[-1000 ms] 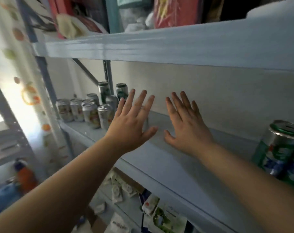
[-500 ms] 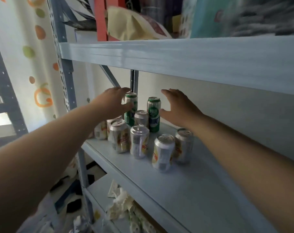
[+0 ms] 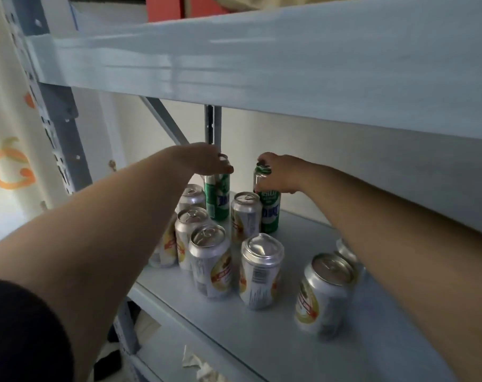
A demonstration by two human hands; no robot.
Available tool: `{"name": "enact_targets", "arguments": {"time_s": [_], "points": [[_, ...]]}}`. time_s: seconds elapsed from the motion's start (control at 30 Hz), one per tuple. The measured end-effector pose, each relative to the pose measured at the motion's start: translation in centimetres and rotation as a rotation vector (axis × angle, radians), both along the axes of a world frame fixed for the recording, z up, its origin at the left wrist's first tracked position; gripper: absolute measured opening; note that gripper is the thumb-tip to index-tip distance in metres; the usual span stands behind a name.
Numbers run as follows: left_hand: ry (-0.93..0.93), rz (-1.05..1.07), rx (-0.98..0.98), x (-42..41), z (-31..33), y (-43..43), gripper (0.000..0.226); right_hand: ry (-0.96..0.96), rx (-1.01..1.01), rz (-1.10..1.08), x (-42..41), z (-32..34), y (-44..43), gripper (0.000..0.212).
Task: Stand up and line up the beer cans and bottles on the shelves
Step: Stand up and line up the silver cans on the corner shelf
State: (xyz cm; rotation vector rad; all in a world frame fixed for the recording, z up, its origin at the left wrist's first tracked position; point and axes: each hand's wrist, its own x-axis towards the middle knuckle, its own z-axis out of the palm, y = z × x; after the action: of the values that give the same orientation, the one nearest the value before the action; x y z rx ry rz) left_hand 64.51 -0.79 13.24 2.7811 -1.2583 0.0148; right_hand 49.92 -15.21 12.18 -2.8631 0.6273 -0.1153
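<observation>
Head view, looking down and forward at a grey metal shelf [image 3: 262,343].

Hands: The left hand [image 3: 204,161] reaches to the back of the shelf. Its fingers are curled over the top rim of the left green can [image 3: 217,198], grasping it from above. The right hand [image 3: 280,173] is closed round the upper part of the right green can [image 3: 270,213], with the thumb on the near side. A black sleeve [image 3: 22,332] covers the left upper arm.

Task items: Both green cans stand upright at the rear of the shelf, close to the back wall and a short way apart. In front of them is a loose cluster of silver cans [image 3: 211,267], all upright and not in a straight row.
- One silver can [image 3: 246,216] stands between the two green cans and slightly forward of them.
- Another [image 3: 260,271] stands near the middle of the shelf.
- Another [image 3: 326,293] stands apart to the right, just beside the right forearm.
- One more at the left is partly hidden by the left arm.
- One more at the right is partly hidden by the right arm.

Surroundings: An upper shelf [image 3: 262,64] spans the top of the frame and carries a red box [image 3: 165,8]. A perforated upright post [image 3: 55,114] stands at the left, with a pale curtain printed with orange shapes [image 3: 11,166] beyond it. Crumpled paper [image 3: 198,365] lies on the level below.
</observation>
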Motion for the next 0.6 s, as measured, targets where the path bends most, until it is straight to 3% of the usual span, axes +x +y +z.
{"name": "enact_targets", "arguments": {"time_s": [0.07,0.23,0.33,0.6], "points": [[0.021,0.004,-0.019,0.7,-0.2,-1.0,0.053,-0.013,-0.022,0.001,0.4,-0.2,-0.3,0.074],[0.114,-0.003,-0.128,1.6,-0.1,-1.7,0.051,-0.044,-0.023,0.038,0.3,0.2,-1.0,0.070],[0.005,-0.045,-0.159,0.7,0.3,-2.0,0.057,-0.077,-0.007,0.049,-0.9,0.6,-1.8,0.069],[-0.012,-0.245,-0.406,-7.8,3.4,-4.1,0.050,-0.261,-0.005,0.004,-8.8,2.6,-4.5,0.083]]}}
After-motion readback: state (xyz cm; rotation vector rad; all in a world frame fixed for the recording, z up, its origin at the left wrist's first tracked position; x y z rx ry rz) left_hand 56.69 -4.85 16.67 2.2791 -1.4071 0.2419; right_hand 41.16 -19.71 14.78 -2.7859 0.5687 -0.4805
